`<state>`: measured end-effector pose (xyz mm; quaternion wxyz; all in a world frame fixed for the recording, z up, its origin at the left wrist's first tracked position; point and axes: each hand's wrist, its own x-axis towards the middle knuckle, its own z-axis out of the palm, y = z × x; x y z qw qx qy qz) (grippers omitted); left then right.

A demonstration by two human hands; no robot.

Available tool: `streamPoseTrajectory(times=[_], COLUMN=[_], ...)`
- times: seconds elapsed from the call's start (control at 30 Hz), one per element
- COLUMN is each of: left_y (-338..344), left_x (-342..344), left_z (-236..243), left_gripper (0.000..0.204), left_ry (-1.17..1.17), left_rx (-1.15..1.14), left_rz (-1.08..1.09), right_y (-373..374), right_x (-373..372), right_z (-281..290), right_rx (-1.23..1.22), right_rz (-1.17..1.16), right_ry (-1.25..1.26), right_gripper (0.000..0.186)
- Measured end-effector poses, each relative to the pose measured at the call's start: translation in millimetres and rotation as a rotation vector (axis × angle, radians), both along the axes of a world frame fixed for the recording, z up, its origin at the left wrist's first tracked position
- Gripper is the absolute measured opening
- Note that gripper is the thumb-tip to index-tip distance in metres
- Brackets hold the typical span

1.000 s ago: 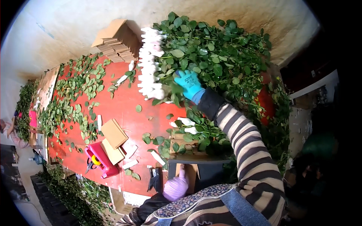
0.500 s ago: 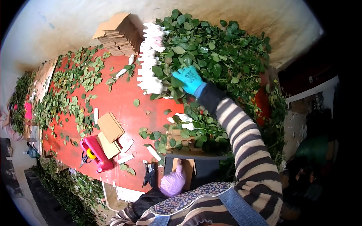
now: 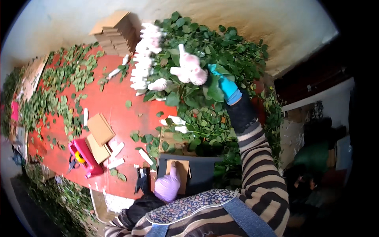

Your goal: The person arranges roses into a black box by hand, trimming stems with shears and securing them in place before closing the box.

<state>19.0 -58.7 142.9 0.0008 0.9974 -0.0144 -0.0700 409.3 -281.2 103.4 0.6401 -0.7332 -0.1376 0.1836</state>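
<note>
1. While a bunch of white-and-pink wrapped flowers (image 3: 190, 71) is held up over the greenery, its stems seem to be grasped by the right hand (image 3: 226, 83), blue-gloved; the fingers are partly hidden by leaves.
2. The left hand (image 3: 167, 188), purple-gloved, is rested on a cardboard sheet (image 3: 183, 170) in a black tray (image 3: 205, 173) — one finger is stretched out along it. Whether the others are curled or loose cannot be told.
3. Done, as far as is shown: one bunch gathered and raised, and a sheet set in the tray.
4. Left, by judgement: no flower heads are laid on that sheet, and a long row of wrapped flowers (image 3: 142, 65) lies beside the raised bunch. A few more white heads (image 3: 176, 120) lie just beyond the tray.
5. On the red table (image 3: 118, 94), stacked cardboard (image 3: 114, 41), a pink tape dispenser (image 3: 89, 161) and scissors (image 3: 72, 162) are set out — all untouched.
</note>
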Motion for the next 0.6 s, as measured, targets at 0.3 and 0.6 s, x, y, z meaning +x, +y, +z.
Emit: streamPoseTrajectory(times=[0.3,0.6], left_y=[22,25], left_x=[6,7], left_z=[17,19], left_gripper=[0.048,0.048], left_ry=[0.05,0.069], left_rx=[-0.22,-0.262], left_rz=[-0.022,-0.046], right_y=[47,65], right_x=[-49,-109], right_z=[-14,-86], right_rx=[-0.717,-0.968], right_rz=[0.269,0.76], right_ry=[-0.729,-0.773], right_gripper=[0.042,0.05])
